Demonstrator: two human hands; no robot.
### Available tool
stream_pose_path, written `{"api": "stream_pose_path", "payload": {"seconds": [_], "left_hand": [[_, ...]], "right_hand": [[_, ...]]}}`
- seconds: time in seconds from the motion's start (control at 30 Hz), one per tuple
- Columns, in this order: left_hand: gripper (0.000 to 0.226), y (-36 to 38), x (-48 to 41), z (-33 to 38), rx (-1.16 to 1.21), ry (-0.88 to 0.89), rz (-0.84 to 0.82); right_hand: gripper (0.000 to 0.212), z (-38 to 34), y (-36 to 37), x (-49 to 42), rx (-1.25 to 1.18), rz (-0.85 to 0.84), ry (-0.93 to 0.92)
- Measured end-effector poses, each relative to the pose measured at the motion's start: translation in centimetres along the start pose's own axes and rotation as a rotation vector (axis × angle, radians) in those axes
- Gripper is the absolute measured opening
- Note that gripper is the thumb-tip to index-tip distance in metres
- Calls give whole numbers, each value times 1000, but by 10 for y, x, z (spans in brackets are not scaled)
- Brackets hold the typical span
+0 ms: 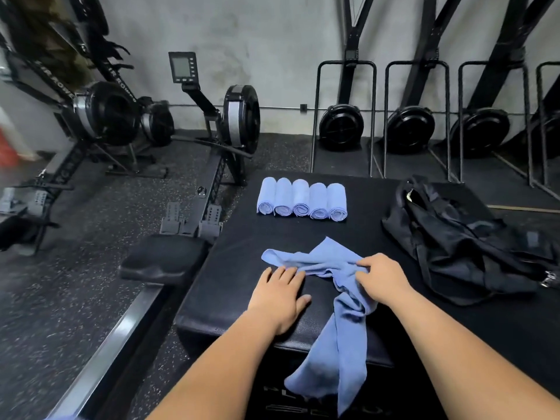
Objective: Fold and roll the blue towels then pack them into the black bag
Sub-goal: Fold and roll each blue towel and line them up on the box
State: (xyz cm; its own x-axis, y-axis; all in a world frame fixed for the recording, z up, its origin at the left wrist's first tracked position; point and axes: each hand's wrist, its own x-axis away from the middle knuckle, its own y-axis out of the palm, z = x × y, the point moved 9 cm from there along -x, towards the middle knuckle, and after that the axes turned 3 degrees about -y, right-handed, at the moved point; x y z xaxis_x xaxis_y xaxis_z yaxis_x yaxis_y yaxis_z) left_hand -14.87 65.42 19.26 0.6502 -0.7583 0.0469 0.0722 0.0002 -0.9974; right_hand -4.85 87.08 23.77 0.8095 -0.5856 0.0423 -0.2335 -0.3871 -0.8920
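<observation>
Head view: the left hand [280, 294] lies flat, fingers straight, on one end of the bunched blue towel [321, 256]; the right hand [383, 275] grips its middle on the worktop [242, 237]. The long end hangs over the edge, so its weight could pull it off.

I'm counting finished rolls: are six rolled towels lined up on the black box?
No, only five rolled towels lie side by side there; a sixth towel lies unrolled nearer the person.
</observation>
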Motion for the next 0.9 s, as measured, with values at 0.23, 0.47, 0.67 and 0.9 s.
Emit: {"api": "stream_pose_path", "payload": {"seconds": [0.23, 0.47, 0.67, 0.9], "left_hand": [[77, -1, -34, -24, -44, -195, -102], [48, -24, -34, 44, 167, 45, 264], [54, -6, -34, 63, 241, 225, 228], [54, -3, -17, 21, 70, 274, 253]], "right_hand": [[24, 60, -14, 3, 23, 165, 280], [57, 24, 12, 2, 225, 90, -252], [73, 6, 40, 7, 247, -20, -348], [60, 11, 35, 9, 398, 16, -191]]}}
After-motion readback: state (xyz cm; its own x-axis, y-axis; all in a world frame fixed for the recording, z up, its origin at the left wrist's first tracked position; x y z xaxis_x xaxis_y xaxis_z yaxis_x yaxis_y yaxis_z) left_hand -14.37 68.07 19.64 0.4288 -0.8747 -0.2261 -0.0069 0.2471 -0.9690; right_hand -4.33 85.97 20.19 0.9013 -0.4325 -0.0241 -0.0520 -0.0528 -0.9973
